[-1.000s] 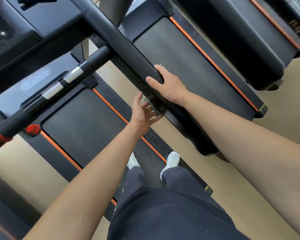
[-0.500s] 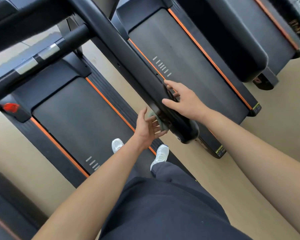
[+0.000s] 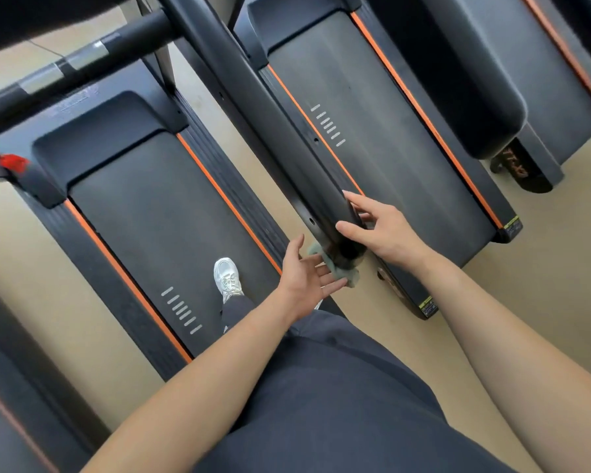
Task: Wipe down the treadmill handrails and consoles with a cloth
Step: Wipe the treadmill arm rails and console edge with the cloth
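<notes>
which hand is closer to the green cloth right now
Left. The left hand has its straight fingers against the cloth at the handrail end. The right hand sits on that end, just above the cloth.

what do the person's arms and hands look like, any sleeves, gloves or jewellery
Both forearms are bare, with no sleeve in view. The left hand and right hand wear no gloves, and no watch, band or ring shows. Lower down are dark navy trousers and a white shoe.
</notes>
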Available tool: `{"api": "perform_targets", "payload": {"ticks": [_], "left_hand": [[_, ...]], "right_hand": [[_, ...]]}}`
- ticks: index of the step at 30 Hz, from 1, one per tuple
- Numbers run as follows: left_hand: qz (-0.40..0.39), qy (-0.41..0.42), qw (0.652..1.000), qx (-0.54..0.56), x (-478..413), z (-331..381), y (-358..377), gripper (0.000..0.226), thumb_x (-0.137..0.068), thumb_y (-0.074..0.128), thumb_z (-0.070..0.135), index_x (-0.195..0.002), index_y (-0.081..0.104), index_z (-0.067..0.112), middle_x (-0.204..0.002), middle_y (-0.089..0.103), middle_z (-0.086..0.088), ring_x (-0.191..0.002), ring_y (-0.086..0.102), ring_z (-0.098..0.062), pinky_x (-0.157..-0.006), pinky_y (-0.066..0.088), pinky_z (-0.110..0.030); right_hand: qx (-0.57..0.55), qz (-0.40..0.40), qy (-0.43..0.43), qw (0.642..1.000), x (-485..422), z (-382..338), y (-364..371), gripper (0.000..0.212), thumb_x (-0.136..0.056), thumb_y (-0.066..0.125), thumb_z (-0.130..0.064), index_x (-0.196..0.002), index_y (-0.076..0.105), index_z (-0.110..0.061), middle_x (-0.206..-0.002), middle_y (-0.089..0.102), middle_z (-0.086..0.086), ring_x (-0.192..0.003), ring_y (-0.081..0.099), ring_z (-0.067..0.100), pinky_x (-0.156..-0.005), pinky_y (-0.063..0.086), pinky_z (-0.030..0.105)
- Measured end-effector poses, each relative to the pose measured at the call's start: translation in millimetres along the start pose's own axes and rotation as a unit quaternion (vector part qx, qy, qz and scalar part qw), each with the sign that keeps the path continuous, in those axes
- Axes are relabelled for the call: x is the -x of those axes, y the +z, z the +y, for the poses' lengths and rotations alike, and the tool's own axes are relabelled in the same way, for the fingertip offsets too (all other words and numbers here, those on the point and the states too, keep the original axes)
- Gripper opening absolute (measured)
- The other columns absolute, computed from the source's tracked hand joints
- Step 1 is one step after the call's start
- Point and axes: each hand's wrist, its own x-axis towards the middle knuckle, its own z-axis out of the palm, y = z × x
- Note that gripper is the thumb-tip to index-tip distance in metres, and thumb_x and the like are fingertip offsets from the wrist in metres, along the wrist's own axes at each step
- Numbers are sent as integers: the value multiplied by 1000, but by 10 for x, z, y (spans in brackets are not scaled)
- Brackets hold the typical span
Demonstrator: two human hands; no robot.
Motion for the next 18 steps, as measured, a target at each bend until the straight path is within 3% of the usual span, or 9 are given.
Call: {"api": "perform_targets", "payload": {"ticks": [5,8,11,13,15,18], "left_hand": [[11,15,999,38,117,-180,44,76,-95,47,60,-138,53,-2,-125,69,-21,-113,70,-34,-93,56,-42],[-3,24,1000,4,245,-259,80,68,-97,46,54,-136,56,-2,-126,70,-18,-112,70,-28,-88,56,-37],[-2,47,994,-98,364,-297,149,53,-100,46,47,-124,67,5,-113,74,-7,-89,70,-18,-76,52,-29],[26,87,974,-206,437,-311,205,35,-101,52,38,-112,70,11,-92,73,-1,-69,63,-11,-63,46,-23],[35,133,941,-309,497,-310,266,18,-101,57,23,-106,71,11,-77,68,6,-57,55,-5,-55,39,-18],[3,163,906,-392,568,-287,360,23,-93,69,6,-116,69,4,-86,73,3,-62,64,-1,-56,46,-13]], "right_hand": [[-95,-18,2,995,71,159,-55,43,-100,60,-37,-142,56,-33,-138,60,-15,-129,52,-3,-109,40,22],[-134,-3,52,990,157,420,-32,24,-105,51,-37,-121,68,-41,-125,67,-19,-124,59,4,-107,47,34],[-200,-18,145,969,325,625,35,19,-105,52,-32,-110,67,-42,-123,68,-9,-118,64,19,-94,55,40],[-281,-56,182,941,439,699,88,20,-104,55,-26,-119,64,-36,-127,67,3,-112,68,23,-86,57,41],[-391,-101,191,895,527,719,122,32,-101,60,-18,-131,58,-28,-127,68,11,-112,69,29,-89,56,48],[-439,-126,180,871,599,743,84,44,-94,67,-9,-135,53,-19,-120,71,19,-107,69,34,-89,57,46]]}}
